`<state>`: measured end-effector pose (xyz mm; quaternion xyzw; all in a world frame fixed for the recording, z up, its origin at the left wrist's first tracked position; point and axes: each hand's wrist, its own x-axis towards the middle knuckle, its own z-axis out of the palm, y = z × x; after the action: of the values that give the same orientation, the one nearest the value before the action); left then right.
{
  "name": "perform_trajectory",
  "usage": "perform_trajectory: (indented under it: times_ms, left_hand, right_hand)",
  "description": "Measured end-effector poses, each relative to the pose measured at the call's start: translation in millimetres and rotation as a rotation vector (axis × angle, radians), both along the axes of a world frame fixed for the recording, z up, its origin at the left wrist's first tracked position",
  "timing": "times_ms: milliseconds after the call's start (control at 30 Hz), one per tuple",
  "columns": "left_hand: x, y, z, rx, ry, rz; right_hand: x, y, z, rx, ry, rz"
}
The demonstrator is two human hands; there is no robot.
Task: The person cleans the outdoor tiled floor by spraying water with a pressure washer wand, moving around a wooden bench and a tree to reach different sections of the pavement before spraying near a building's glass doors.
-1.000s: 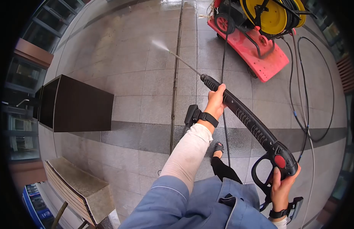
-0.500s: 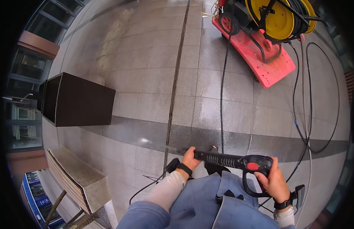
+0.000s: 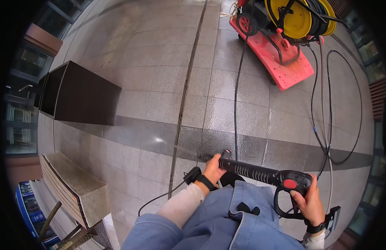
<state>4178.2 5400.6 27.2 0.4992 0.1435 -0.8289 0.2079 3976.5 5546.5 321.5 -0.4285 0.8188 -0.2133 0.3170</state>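
A black pressure washer gun (image 3: 253,171) with a red round badge lies across the front of my body, its nozzle end pointing left. My left hand (image 3: 213,171) is wrapped round the ribbed front of the barrel. At the rear, my right hand (image 3: 308,203) grips the handle, with the thumb by the trigger guard. A thin water spray (image 3: 159,140) leaves the nozzle toward the dark strip of wet paving (image 3: 134,132). Black bands with small devices sit on both wrists.
A red platform cart (image 3: 280,66) carries a yellow hose reel (image 3: 291,18) at upper right. Black hose (image 3: 236,104) runs down the floor, and more loops (image 3: 329,108) lie at right. A dark planter box (image 3: 86,93) and a slatted bench (image 3: 76,187) stand at left.
The view has shifted, so the cart, planter and bench appear slightly higher and farther left. Both hands and the gun sit a little farther right, and the spray continues.
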Motion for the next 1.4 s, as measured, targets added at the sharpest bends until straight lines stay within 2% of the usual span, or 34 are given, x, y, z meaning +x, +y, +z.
perform_trajectory:
  times_ms: [33, 67, 100, 133, 200, 233, 267, 333, 433, 467, 533, 567, 600, 667, 700, 733, 767, 800, 833, 867, 933, 1000, 1033, 1067, 1133, 1167, 1200, 1267, 1333, 1400]
  left_hand:
    - [34.1, 34.1, -18.5, 0.163, -0.060, 0.009]
    - [57.1, 55.2, -6.8, 0.268, -0.023, 0.023]
    - [68.6, 72.9, -3.7, 0.310, -0.126, -0.009]
    - [75.8, 84.9, -3.0, 0.296, -0.100, 0.005]
    - [61.3, 71.4, 6.8, 0.242, -0.055, -0.009]
    - [41.4, 59.7, -4.3, 0.190, -0.034, 0.009]
    - [17.5, 41.6, -5.8, 0.040, 0.097, -0.055]
    - [-49.1, 1.2, 47.7, -0.249, 0.064, -0.145]
    - [-127.9, -32.6, 109.8, -0.574, 0.137, -0.239]
    - [-144.6, -36.4, 123.7, -0.617, 0.127, -0.231]
    - [-153.0, -37.5, 133.0, -0.628, 0.117, -0.236]
    - [-148.5, -34.2, 130.0, -0.592, 0.130, -0.183]
    - [-135.4, -25.1, 118.6, -0.547, 0.138, -0.136]
    - [-101.2, -0.7, 84.0, -0.354, 0.073, -0.072]
    - [-77.1, 17.0, 64.2, -0.264, 0.069, -0.070]
    - [-54.9, 37.3, 38.1, -0.146, 0.086, -0.057]
    - [-30.5, 58.3, 16.2, -0.051, 0.039, -0.060]
    - [-14.5, 68.4, 22.8, 0.118, 0.033, -0.055]
    - [-5.7, 79.4, 9.7, 0.247, -0.058, -0.052]
    - [-4.0, 79.3, 18.1, 0.295, -0.101, -0.067]
    - [-20.5, 60.3, 19.8, 0.319, -0.183, -0.099]
    - [-70.6, 12.0, 19.5, 0.195, -0.218, -0.122]
    - [-104.0, -19.0, 7.2, 0.076, -0.110, -0.119]
    - [-141.8, -52.3, -3.7, -0.038, -0.002, -0.116]
    - [-225.2, -123.8, 33.5, -0.359, 0.031, -0.211]
    - [-260.8, -153.6, 53.1, -0.489, 0.065, -0.215]
    - [-290.9, -178.7, 75.2, -0.610, 0.078, -0.235]
    - [-324.4, -212.6, 116.5, -0.709, 0.138, -0.177]
    - [-316.3, -230.8, 125.3, -0.705, 0.137, -0.163]
    - [-284.4, -239.0, 92.5, -0.608, 0.126, -0.117]
  right_hand:
    - [2.0, -0.7, -2.2, 0.077, 0.014, 0.093]
    - [3.4, -0.8, -6.4, 0.163, -0.119, 0.124]
    - [7.4, 4.9, -11.0, 0.165, -0.110, 0.155]
    - [10.6, 10.3, -12.4, 0.166, -0.099, 0.190]
    - [21.4, 30.9, -6.7, 0.077, -0.055, 0.111]
    - [29.0, 49.3, -2.5, 0.107, -0.100, -0.079]
    - [48.2, 49.1, 20.5, 0.070, -0.056, -0.178]
    - [72.4, 79.2, 34.1, -0.035, 0.041, -0.347]
    - [85.6, 110.8, 13.8, -0.312, 0.464, -0.386]
    - [81.2, 114.3, 18.4, -0.318, 0.468, -0.381]
    - [60.2, 119.7, 28.8, -0.277, 0.144, -0.568]
    - [45.8, 112.4, 29.5, -0.331, 0.206, -0.467]
    - [38.3, 100.6, 48.8, -0.182, 0.076, -0.451]
    - [16.6, 82.7, 45.1, -0.209, 0.243, -0.189]
    - [4.6, 68.6, 51.2, -0.053, 0.003, -0.247]
    - [-14.1, 67.3, 29.7, -0.064, 0.055, -0.119]
    - [-26.5, 56.4, 21.3, 0.080, -0.036, -0.055]
    - [-40.7, 43.3, 14.1, 0.212, -0.122, 0.012]
    - [-53.4, 34.5, -0.8, 0.216, -0.144, 0.090]
    - [-65.6, 27.3, -11.6, 0.227, -0.168, 0.169]
    - [-80.0, 14.3, -10.2, 0.214, -0.170, 0.174]
    - [-98.9, 8.2, -8.5, 0.193, -0.173, 0.001]
    - [-104.5, 14.4, -17.0, -0.007, 0.044, -0.007]
    - [-106.1, 8.7, -12.2, -0.124, 0.102, -0.050]
    - [-96.1, -8.8, -4.7, -0.146, -0.069, -0.432]
    - [-100.4, -16.7, -13.9, -0.282, 0.023, -0.399]
    - [-113.7, -23.6, -24.9, -0.364, 0.466, -0.157]
    - [-110.1, -50.4, -14.8, -0.367, -0.030, -0.597]
    - [-118.1, -70.1, 4.1, -0.354, -0.026, -0.553]
    - [-135.3, -97.7, 19.0, -0.341, -0.021, -0.506]
